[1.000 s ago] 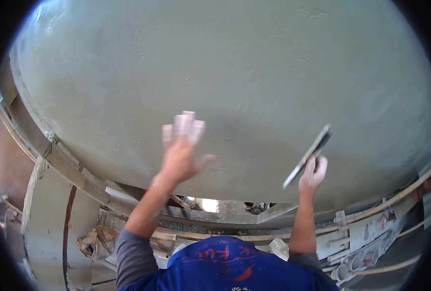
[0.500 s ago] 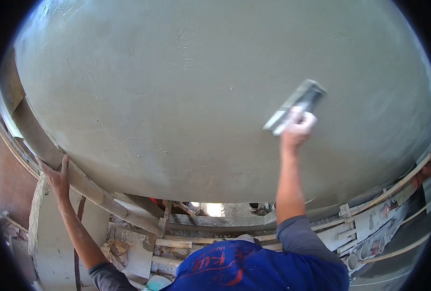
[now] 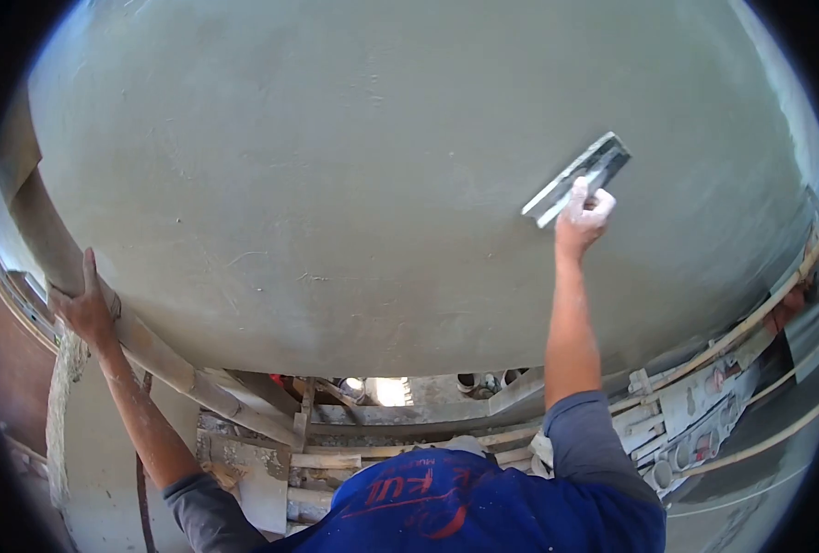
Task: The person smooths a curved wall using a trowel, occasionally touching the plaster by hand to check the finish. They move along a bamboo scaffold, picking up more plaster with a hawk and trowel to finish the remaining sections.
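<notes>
My right hand (image 3: pixel 586 214) is closed round the handle of a metal plastering trowel (image 3: pixel 579 179). The trowel's long blade lies slantwise against a smooth grey plastered wall (image 3: pixel 363 175), its upper end to the right. Pale plaster coats my right thumb and fingers. On the left, my left hand (image 3: pixel 87 306) grips a thick bamboo pole (image 3: pixel 165 362) that runs along the wall's left side. Its thumb points up along the pole, and the other fingers are partly hidden behind it. A few small scratches and specks mark the wall.
Below the wall, bamboo and timber scaffold poles (image 3: pixel 400 452) cross the view. A plaster-crusted board edge (image 3: pixel 62 424) stands below my left hand. At lower right are a pale panel (image 3: pixel 704 415) with round openings and another bamboo pole (image 3: pixel 750 355).
The trowel and my right hand have moved up and to the right over the wall. My left hand has shifted a little left and up with the pole in its grip; the view has shifted too.
</notes>
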The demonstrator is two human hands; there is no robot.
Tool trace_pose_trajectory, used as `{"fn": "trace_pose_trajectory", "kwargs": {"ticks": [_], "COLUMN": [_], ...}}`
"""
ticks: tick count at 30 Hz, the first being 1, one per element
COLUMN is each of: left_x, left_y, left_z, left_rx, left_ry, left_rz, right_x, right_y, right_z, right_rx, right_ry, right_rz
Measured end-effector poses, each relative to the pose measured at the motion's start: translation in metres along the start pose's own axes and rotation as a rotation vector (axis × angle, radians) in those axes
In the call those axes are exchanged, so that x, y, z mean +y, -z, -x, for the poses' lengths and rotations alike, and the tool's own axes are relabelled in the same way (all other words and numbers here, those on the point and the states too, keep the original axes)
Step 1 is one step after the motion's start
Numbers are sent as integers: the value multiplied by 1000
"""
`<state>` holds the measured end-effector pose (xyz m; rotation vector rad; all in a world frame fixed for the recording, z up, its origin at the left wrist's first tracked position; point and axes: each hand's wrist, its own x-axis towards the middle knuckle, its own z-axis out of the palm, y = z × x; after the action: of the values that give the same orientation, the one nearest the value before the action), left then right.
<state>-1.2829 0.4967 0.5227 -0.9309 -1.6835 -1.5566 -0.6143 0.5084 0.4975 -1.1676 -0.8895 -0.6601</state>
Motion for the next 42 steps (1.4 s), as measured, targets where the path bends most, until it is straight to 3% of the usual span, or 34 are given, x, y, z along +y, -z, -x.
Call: {"fn": "trace_pose_trajectory", "kwargs": {"ticks": [2,3,4,6,8,10,14,16,19,20,22,24,26,29,31,33,36,37,39,40,41,42], "left_x": [3,2,2,9,9,5,7,7,12,16,21,16,10,6,11,5,4,5,7,8,8,6], "left_y": [0,-1,-1,4,6,2,4,5,8,10,14,14,9,5,9,6,4,5,7,7,8,8], "left_z": [-1,0,1,3,0,3,4,5,6,6,6,10,7,9,8,8,8,8,8,9,10,9], "left_rx": [3,2,-7,-32,-47,1,-25,-18,-24,-31,-43,-49,-33,-8,-15,8,14,8,-1,-6,-8,-2], "left_ry": [23,35,42,94,77,57,81,75,92,100,114,109,86,64,69,39,47,54,71,76,67,56], "left_rz": [20,25,31,42,33,4,44,37,43,42,40,13,13,41,41,76,88,89,79,75,68,63], "right_x": [-24,-51,-71,-105,-121,-132,-114,-102,-105,-114,-116,-110,-128,-150,-175,-173,-159,-171,-169,-147,-145,-132], "right_y": [-27,-43,-54,-65,-61,-43,-33,-29,-46,-57,-73,-73,-59,-72,-66,-65,-74,-78,-87,-93,-80,-81], "right_z": [22,50,83,143,163,126,-37,-103,-102,-67,36,115,118,12,-93,-179,-207,-167,-75,-33,-2,8], "right_rx": [-7,-118,-346,-641,-717,-594,-202,-53,-163,-210,-537,-809,-834,-372,-242,34,-20,-157,-419,-497,-674,-676], "right_ry": [153,78,171,554,782,736,471,459,482,556,575,919,1030,1014,741,699,704,613,812,1107,1172,1247], "right_rz": [87,16,-74,-170,-221,-174,-24,73,-12,-43,-239,-181,-176,-118,-137,43,-6,-78,-242,-196,-120,-120]}}
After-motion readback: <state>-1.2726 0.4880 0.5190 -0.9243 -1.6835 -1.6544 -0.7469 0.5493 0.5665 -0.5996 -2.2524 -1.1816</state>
